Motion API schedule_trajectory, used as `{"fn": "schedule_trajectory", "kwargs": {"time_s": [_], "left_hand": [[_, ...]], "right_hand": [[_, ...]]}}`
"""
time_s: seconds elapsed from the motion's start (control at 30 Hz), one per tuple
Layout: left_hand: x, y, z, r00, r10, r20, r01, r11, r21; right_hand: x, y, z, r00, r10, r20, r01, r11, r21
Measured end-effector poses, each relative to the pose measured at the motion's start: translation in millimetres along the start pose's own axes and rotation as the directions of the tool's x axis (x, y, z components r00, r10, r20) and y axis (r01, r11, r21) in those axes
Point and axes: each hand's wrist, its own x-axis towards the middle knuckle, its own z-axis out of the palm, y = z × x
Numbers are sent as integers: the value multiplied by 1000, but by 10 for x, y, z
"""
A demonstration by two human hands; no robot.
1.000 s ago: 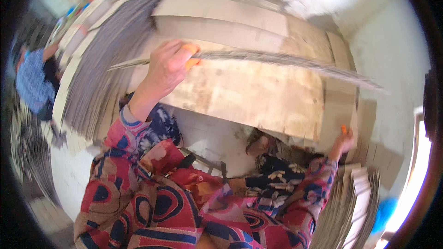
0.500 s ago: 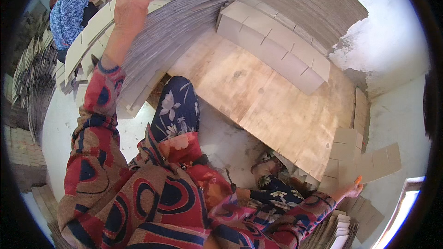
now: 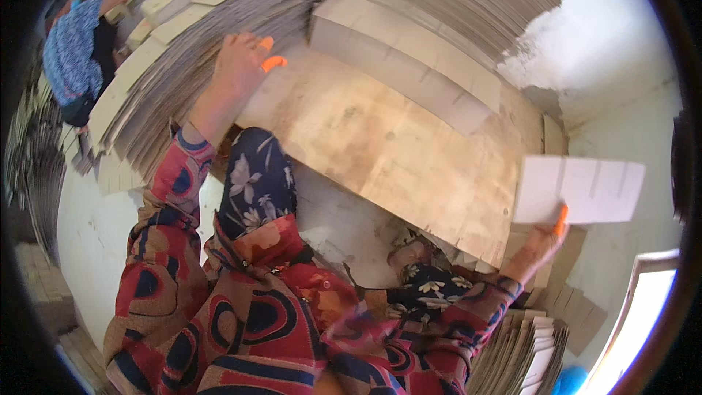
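My right hand (image 3: 540, 247), with an orange cover on a fingertip, holds a slotted cardboard piece (image 3: 603, 190) by its lower edge, raised at the right of the wooden board (image 3: 409, 153). Its flat face shows several parallel slits. My left hand (image 3: 238, 66) is in the air beside the tall stack of cardboard sheets (image 3: 183, 58). Orange covers sit on two of its fingers, which are apart and bent a little, with nothing seen between them. On the board's far side lies a row of assembled slotted cardboard pieces (image 3: 402, 66).
Another high cardboard stack (image 3: 461, 0) stands behind the board, against the wall. More cardboard pieces (image 3: 523, 355) are piled at lower right, by a bright framed opening (image 3: 636, 322). A person in a blue patterned top (image 3: 73, 51) bends over at the far left.
My left hand has come off the top of the left stack, down and toward the board. My right hand has lifted the slotted cardboard piece from the pile at the right.
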Motion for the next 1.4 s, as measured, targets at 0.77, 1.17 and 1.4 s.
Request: {"fn": "schedule_trajectory", "kwargs": {"time_s": [0.77, 1.17, 1.4], "left_hand": [[1847, 2654, 2005, 943, 315, 108, -268, 911, -314], [2031, 2610, 2034, 876, 483, -20, -468, 838, -280], [1971, 2498, 1843, 872, 478, -105, -470, 759, -451]], "right_hand": [[-197, 603, 910, 976, 183, 119, -91, 838, -538], [-215, 694, 912, 967, 230, 105, -133, 816, -563], [-251, 625, 993, 969, 215, 123, -109, 817, -567]]}}
